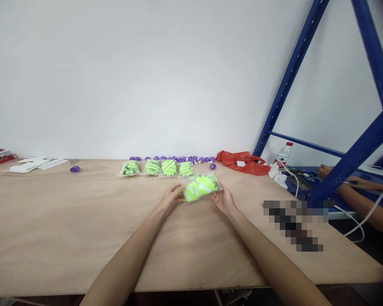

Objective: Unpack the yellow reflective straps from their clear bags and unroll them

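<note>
Both hands are out over the table (67, 221), the left hand (170, 199) and right hand (223, 199) each pinching an end of a clear bag (200, 187) stuffed with neon-green fabric, held just above the wood, near the right end of a row (157, 167) of four matching bags by the wall. Looks like the packing step is at its finish for this bag. Setting it down beside the fourth bag (185, 169) calls for a short forward reach, keeping clear of the purple caps (191, 159) behind.
</note>
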### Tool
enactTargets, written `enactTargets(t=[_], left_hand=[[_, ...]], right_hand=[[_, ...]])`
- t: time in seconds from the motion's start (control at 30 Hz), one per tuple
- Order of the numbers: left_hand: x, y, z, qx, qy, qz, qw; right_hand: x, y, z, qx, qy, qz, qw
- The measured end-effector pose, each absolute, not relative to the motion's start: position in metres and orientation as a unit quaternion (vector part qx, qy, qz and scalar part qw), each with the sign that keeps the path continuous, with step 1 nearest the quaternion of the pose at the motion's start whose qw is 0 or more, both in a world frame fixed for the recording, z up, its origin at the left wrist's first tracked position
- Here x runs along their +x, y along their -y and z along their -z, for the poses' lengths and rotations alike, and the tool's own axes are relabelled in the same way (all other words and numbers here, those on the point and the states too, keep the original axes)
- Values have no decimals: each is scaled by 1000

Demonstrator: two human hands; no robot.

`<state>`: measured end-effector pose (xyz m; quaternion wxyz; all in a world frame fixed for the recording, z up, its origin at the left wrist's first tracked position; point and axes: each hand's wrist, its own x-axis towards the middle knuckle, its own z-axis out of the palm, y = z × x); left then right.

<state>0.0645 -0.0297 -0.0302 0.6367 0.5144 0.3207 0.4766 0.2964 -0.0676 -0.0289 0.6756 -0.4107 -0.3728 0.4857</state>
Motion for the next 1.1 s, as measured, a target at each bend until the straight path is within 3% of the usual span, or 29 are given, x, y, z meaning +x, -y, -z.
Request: enactTargets(t=[0.37, 0.77, 1.1], left_hand=[[70, 37, 29, 448, -329, -517, 651], [64, 29, 31, 493, -358, -567, 555], [69, 35, 27, 545, -331, -551, 538]], right_hand=[[298, 70, 36, -384, 356, -510, 682], [296, 84, 20, -392, 436, -561, 584], [297, 79, 27, -386, 471, -565, 556]])
